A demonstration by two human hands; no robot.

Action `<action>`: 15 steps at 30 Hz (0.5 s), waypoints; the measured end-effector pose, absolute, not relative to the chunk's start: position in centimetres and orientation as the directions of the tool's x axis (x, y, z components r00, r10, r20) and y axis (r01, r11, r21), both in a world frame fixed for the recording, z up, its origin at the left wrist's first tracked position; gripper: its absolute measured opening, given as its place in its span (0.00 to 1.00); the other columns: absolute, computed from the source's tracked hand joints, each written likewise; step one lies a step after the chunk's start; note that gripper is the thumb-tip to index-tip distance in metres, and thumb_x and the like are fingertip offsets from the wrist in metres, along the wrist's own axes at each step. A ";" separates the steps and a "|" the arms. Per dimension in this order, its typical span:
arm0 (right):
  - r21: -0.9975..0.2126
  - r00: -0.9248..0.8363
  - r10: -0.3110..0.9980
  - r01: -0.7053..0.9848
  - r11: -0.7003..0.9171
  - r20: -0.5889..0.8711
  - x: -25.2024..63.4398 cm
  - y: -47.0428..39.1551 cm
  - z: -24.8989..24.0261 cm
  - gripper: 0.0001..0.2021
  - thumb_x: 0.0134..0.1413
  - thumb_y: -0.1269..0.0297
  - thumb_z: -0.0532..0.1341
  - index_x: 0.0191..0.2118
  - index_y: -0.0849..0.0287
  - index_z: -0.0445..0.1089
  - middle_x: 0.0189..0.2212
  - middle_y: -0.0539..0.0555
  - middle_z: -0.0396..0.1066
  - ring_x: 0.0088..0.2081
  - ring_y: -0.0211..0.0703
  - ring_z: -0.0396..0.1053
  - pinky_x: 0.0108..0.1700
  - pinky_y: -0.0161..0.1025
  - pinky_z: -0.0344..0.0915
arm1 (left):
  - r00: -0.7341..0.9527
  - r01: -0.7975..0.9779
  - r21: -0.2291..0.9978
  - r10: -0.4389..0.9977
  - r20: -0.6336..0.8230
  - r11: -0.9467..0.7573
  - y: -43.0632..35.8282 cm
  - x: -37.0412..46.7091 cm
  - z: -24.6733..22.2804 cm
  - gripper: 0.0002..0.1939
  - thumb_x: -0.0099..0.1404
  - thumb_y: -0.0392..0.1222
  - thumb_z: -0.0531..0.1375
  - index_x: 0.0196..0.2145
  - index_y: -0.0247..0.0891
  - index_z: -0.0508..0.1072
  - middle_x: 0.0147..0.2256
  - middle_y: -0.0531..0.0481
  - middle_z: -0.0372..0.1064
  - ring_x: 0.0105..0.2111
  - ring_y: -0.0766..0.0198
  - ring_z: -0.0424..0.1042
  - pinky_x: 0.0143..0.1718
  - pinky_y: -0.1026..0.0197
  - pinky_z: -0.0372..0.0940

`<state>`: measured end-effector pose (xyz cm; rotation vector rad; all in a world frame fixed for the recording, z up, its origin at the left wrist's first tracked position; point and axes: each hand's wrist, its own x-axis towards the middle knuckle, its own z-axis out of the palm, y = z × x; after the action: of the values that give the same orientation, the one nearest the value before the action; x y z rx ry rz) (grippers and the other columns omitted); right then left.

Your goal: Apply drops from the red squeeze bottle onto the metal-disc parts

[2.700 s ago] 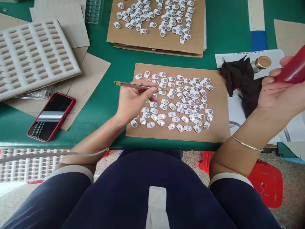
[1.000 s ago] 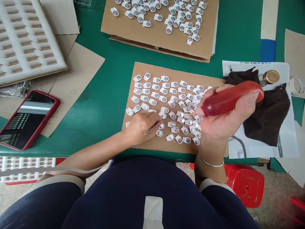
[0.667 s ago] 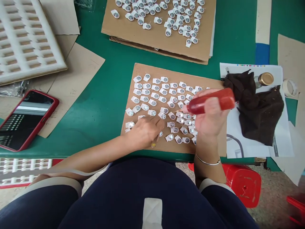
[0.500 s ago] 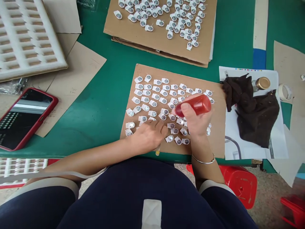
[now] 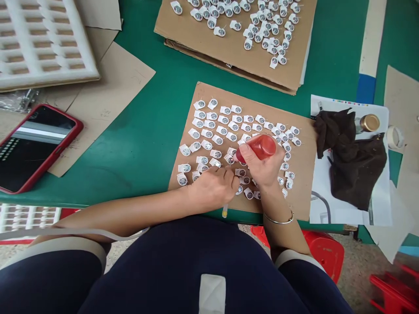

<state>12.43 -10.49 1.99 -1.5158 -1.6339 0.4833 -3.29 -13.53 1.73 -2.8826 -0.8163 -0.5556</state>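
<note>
A red squeeze bottle (image 5: 262, 147) is wrapped in the fingers of my right hand (image 5: 266, 168), its narrow end pointing left and down over the cardboard sheet (image 5: 303, 174). On that sheet lie several small white pieces with round silvery centres (image 5: 185, 150) in loose rows. My left hand (image 5: 216, 185) rests low over the sheet, fingers curled, close to the bottle's tip. A thin clear stick with a yellow end (image 5: 224, 211) shows below its fingers; the rest of it is hidden by the hand.
Another cardboard stack (image 5: 229, 52) with more white pieces is at the back. A phone (image 5: 36, 146) and a white tray (image 5: 94, 72) lie left. To the right are a dark cloth (image 5: 355, 170), a gold-lidded jar (image 5: 369, 123) and a tape roll (image 5: 395, 137).
The whole view has shifted slightly. The red bottle and my right hand have moved left relative to the sheet, and the bottle's tip is nearer to my left hand's fingers.
</note>
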 end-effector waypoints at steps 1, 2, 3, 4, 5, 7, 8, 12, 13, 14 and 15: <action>-0.745 0.072 0.945 0.635 0.204 0.320 12.4 -10.5 1.9 0.11 0.47 0.56 0.64 0.27 0.59 0.68 0.23 0.50 0.68 0.26 0.36 0.66 0.32 0.41 0.67 | 0.787 0.526 0.011 0.491 0.373 -0.851 -13.5 -3.3 1.7 0.07 0.59 0.27 0.51 0.25 0.33 0.64 0.25 0.42 0.71 0.21 0.61 0.68 0.20 0.61 0.63; -0.737 0.067 0.943 0.643 0.210 0.327 12.4 -10.4 1.9 0.11 0.47 0.56 0.64 0.27 0.59 0.68 0.23 0.49 0.68 0.26 0.36 0.66 0.32 0.40 0.67 | 0.783 0.530 0.014 0.495 0.378 -0.848 -13.6 -3.3 1.7 0.07 0.59 0.26 0.51 0.25 0.33 0.64 0.25 0.42 0.71 0.21 0.61 0.68 0.20 0.61 0.63; -0.729 0.062 0.940 0.649 0.216 0.334 12.4 -10.4 1.8 0.11 0.47 0.56 0.64 0.27 0.59 0.68 0.23 0.49 0.68 0.25 0.36 0.66 0.32 0.40 0.67 | 0.779 0.533 0.016 0.497 0.382 -0.846 -13.6 -3.3 1.7 0.07 0.59 0.26 0.52 0.26 0.32 0.65 0.25 0.42 0.71 0.21 0.61 0.68 0.20 0.61 0.63; -0.721 0.057 0.937 0.656 0.224 0.343 12.4 -10.4 1.7 0.11 0.47 0.56 0.64 0.27 0.58 0.68 0.22 0.49 0.68 0.25 0.36 0.66 0.32 0.39 0.67 | 0.777 0.535 0.018 0.499 0.384 -0.845 -13.6 -3.3 1.7 0.07 0.59 0.26 0.52 0.26 0.32 0.65 0.25 0.42 0.71 0.21 0.61 0.68 0.20 0.61 0.63; -0.713 0.054 0.934 0.662 0.231 0.352 12.4 -10.3 1.7 0.11 0.47 0.56 0.64 0.27 0.58 0.68 0.22 0.49 0.68 0.25 0.36 0.66 0.32 0.39 0.67 | 0.776 0.536 0.021 0.502 0.383 -0.844 -13.6 -3.3 1.6 0.07 0.59 0.26 0.52 0.26 0.32 0.65 0.25 0.42 0.71 0.21 0.61 0.69 0.20 0.61 0.63; -0.696 0.051 0.928 0.677 0.239 0.368 12.4 -10.3 1.6 0.11 0.47 0.56 0.64 0.26 0.58 0.68 0.22 0.48 0.68 0.26 0.35 0.66 0.31 0.39 0.67 | 0.776 0.535 0.026 0.503 0.381 -0.844 -13.6 -3.3 1.6 0.07 0.59 0.26 0.52 0.27 0.31 0.66 0.25 0.42 0.71 0.22 0.60 0.70 0.20 0.61 0.64; -0.691 0.050 0.927 0.682 0.240 0.371 12.4 -10.3 1.5 0.11 0.47 0.56 0.64 0.26 0.58 0.68 0.22 0.48 0.68 0.26 0.35 0.67 0.31 0.39 0.67 | 0.778 0.533 0.028 0.503 0.377 -0.845 -13.6 -3.3 1.6 0.07 0.59 0.27 0.52 0.27 0.31 0.66 0.25 0.42 0.71 0.22 0.60 0.70 0.20 0.61 0.64; -0.691 0.046 0.930 0.683 0.238 0.366 12.4 -10.3 1.4 0.10 0.48 0.57 0.64 0.26 0.58 0.68 0.23 0.49 0.69 0.26 0.35 0.67 0.32 0.39 0.67 | 0.786 0.525 0.038 0.501 0.362 -0.850 -13.5 -3.3 1.6 0.07 0.60 0.26 0.51 0.26 0.32 0.65 0.25 0.42 0.71 0.22 0.60 0.69 0.20 0.61 0.64; -0.693 0.046 0.931 0.681 0.235 0.362 12.4 -10.3 1.4 0.10 0.48 0.57 0.64 0.26 0.58 0.68 0.23 0.49 0.69 0.26 0.36 0.67 0.32 0.39 0.68 | 0.787 0.524 0.040 0.502 0.359 -0.851 -13.5 -3.4 1.7 0.07 0.60 0.26 0.51 0.26 0.32 0.65 0.25 0.42 0.70 0.22 0.60 0.69 0.20 0.61 0.64; -0.695 0.046 0.933 0.680 0.233 0.357 12.4 -10.3 1.4 0.10 0.48 0.57 0.64 0.27 0.58 0.68 0.23 0.49 0.69 0.26 0.36 0.68 0.32 0.39 0.68 | 0.788 0.523 0.042 0.502 0.357 -0.851 -13.5 -3.4 1.7 0.07 0.60 0.26 0.51 0.26 0.32 0.65 0.25 0.42 0.70 0.22 0.60 0.69 0.20 0.61 0.64; -0.696 0.046 0.934 0.680 0.231 0.354 12.5 -10.4 1.4 0.10 0.48 0.57 0.64 0.27 0.58 0.68 0.23 0.49 0.69 0.26 0.36 0.68 0.33 0.39 0.68 | 0.788 0.523 0.042 0.502 0.357 -0.851 -13.5 -3.4 1.7 0.07 0.60 0.26 0.51 0.26 0.32 0.64 0.25 0.43 0.70 0.22 0.61 0.69 0.20 0.61 0.64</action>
<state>12.46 -10.37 1.41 -1.5148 -1.6984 0.3977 -3.37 -13.48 1.66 -2.9145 -0.8369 -0.5558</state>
